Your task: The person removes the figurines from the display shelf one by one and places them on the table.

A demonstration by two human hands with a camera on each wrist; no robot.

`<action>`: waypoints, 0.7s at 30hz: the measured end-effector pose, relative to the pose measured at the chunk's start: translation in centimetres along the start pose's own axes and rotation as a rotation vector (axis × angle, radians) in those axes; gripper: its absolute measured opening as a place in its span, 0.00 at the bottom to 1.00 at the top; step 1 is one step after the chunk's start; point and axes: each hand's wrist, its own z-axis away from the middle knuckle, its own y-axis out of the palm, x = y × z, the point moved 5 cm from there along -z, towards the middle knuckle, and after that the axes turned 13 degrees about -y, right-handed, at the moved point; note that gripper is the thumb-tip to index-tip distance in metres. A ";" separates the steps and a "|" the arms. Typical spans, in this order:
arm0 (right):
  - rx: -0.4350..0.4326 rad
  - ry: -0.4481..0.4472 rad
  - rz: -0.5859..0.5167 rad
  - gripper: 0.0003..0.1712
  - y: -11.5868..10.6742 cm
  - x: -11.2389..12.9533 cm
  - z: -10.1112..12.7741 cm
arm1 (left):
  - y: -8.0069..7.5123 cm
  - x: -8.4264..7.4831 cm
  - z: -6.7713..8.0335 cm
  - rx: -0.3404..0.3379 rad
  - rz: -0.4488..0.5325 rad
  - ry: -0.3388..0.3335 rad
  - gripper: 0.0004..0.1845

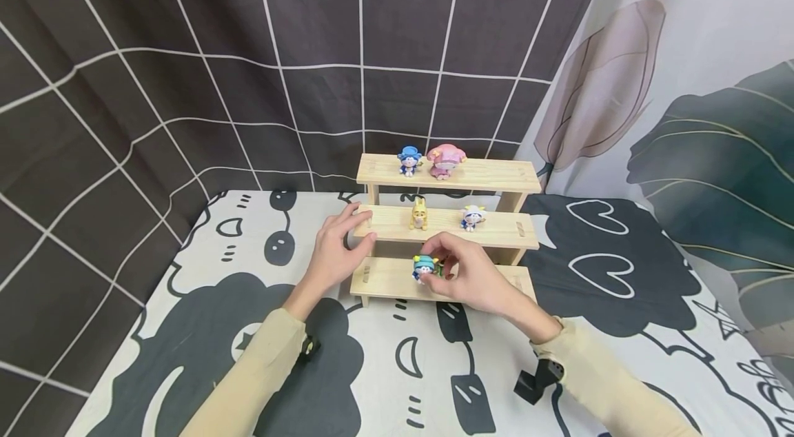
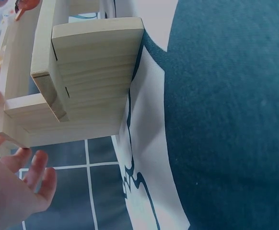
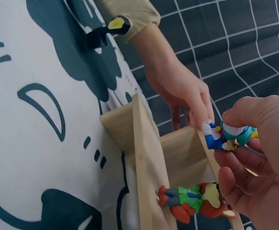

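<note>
From the head view, a wooden shelf (image 1: 446, 227) with three steps stands on the bench (image 1: 186, 327), near the back curtain. The left hand (image 1: 338, 251) rests on the left end of the middle step, fingers straight, thumb at the front edge; it holds nothing. The right hand (image 1: 468, 275) pinches a small blue figure (image 1: 424, 269) over the lowest step, close to its front edge. The right half of this step is bare wood. On the middle step stand a yellow figure (image 1: 419, 214) and a white figure (image 1: 473, 218), with free room at both ends. The top step carries a blue-hat figure (image 1: 409, 160) and a pink figure (image 1: 444, 160) at the left; its right part is free.

From the left wrist view, only the side board of the shelf (image 2: 91, 81) shows, and the fingers (image 2: 36, 172) lie relaxed just beside it.

From the right wrist view, the grip of the right hand (image 3: 259, 158) is closed on the blue figure (image 3: 228, 136) with thumb and fingers, just above the edge of a step. A red and green figure (image 3: 192, 201) lies on the step below, touching the curled fingers.
</note>
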 end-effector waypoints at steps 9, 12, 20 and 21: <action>-0.003 -0.036 -0.018 0.18 1.0 0.1 0.2 | 0.0 -0.1 0.0 -0.003 -0.006 -0.002 0.22; -0.001 -0.043 -0.020 0.18 1.3 0.2 0.4 | 0.1 -0.1 0.0 -0.001 -0.007 -0.002 0.22; 0.023 -0.083 -0.024 0.18 2.6 1.3 0.7 | 0.0 -0.1 0.0 0.001 -0.006 -0.010 0.22; 0.026 -0.086 -0.025 0.18 2.8 1.4 0.7 | 0.0 -0.1 0.0 0.001 -0.005 -0.010 0.22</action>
